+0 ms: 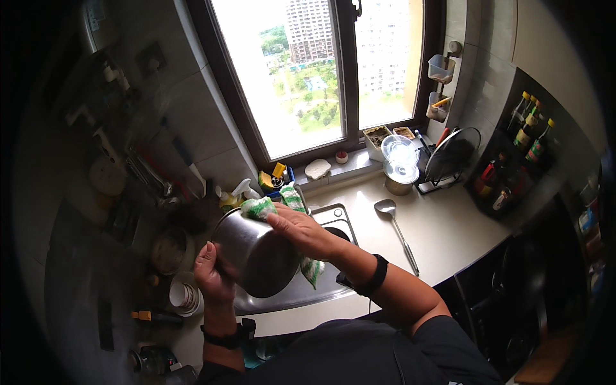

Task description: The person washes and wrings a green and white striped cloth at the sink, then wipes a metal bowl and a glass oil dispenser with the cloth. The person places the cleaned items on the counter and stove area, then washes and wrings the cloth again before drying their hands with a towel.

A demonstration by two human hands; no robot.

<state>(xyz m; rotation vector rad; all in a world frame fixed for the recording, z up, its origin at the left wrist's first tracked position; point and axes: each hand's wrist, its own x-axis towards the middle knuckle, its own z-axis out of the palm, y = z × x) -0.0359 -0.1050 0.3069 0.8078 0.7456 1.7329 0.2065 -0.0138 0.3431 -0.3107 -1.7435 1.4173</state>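
Observation:
A stainless steel pot (250,250) is held tilted over the sink (284,293), its dark base turned towards me. My left hand (211,269) grips the pot's left side, thumb up near the rim. On the upper right of the pot, my right hand (303,228) presses a green and white striped cloth (260,208) against the rim and outer wall. More of the same cloth pattern shows beyond the right hand and below it, hanging beside the pot. The pot's inside is hidden from me.
A metal spatula (397,226) lies on the counter (356,284) right of the sink. Behind it stand a metal container with clear lids (402,168) and a rack holding a pan lid (452,153). Stacked bowls (183,296) are at left. Spray bottles (236,195) stand behind the pot.

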